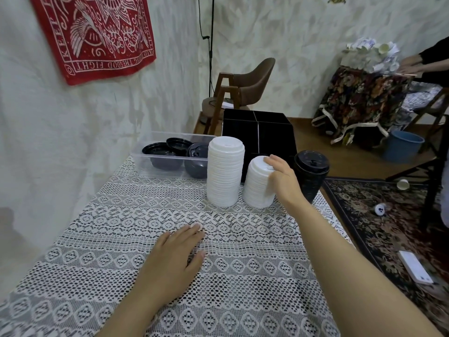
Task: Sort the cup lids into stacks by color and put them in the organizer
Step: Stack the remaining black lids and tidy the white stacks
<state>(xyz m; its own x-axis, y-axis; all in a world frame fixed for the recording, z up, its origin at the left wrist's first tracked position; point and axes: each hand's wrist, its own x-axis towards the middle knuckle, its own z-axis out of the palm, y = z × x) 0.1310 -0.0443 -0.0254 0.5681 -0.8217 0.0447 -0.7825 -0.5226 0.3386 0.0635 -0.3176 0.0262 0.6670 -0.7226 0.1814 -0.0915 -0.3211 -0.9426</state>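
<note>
Centre of the frame: right hand on the shorter white lid stack

Its grip is curled round the top and right side of that stack, fingers over the top lid, and the stack stands on the lace tabletop. Just left of it is the taller white lid stack, and just right, partly behind the hand, the black lid stack. The left hand lies flat on the tabletop lower in the frame, fingers straight, holding nothing. Behind the stacks sits the black organizer, split four ways; can't tell what's inside. Left of it, a clear bin holds loose black lids.
</note>
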